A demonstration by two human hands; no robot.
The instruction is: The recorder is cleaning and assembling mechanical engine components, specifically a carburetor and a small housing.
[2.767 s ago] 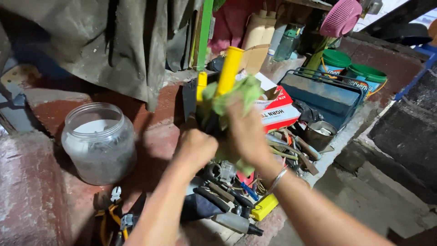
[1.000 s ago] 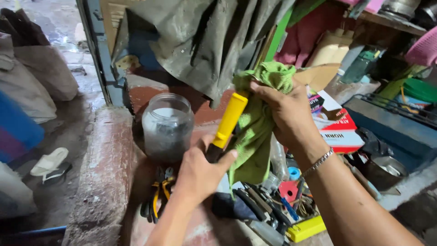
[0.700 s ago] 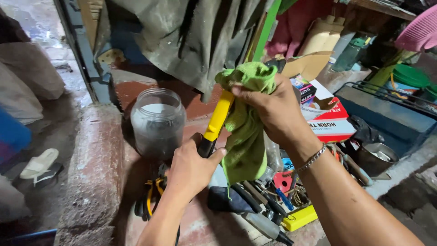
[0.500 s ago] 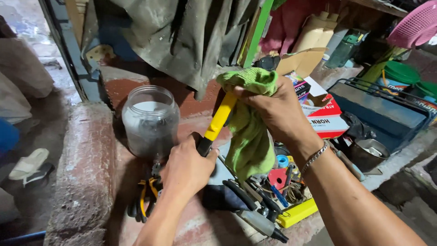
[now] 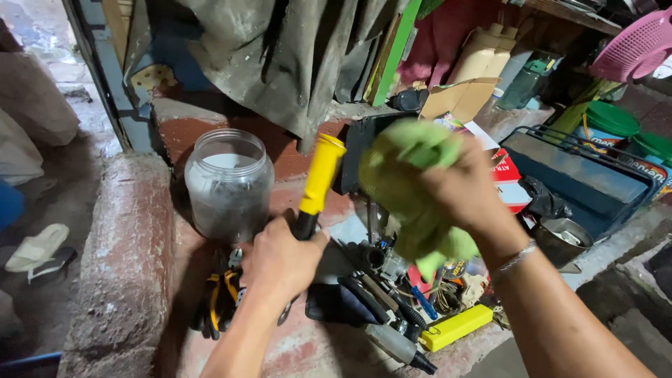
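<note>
The left hand (image 5: 280, 260) is closed around the dark lower end of a yellow-handled tool (image 5: 318, 176), which stands tilted up out of the fist, its yellow grip bare above the fingers. The right hand (image 5: 458, 190) holds a green cloth (image 5: 406, 185) bunched tight in its fingers, just right of the grip and apart from it. By my judgement this is a wiping step, caught with the cloth lifted off; wiping again would call for bringing the wad left onto the grip while the left fist keeps the tool steady. Below both hands lies a heap of hand tools, with a yellow block-shaped case (image 5: 455, 327) at its near edge. Left of the left fingers stands a clear plastic jar (image 5: 229, 183). Beyond the right fingers lies a red and white box (image 5: 509, 183) with printed lettering, then a folded brown cardboard piece (image 5: 458, 98), and farther right green-lidded tubs (image 5: 612, 119)
</note>
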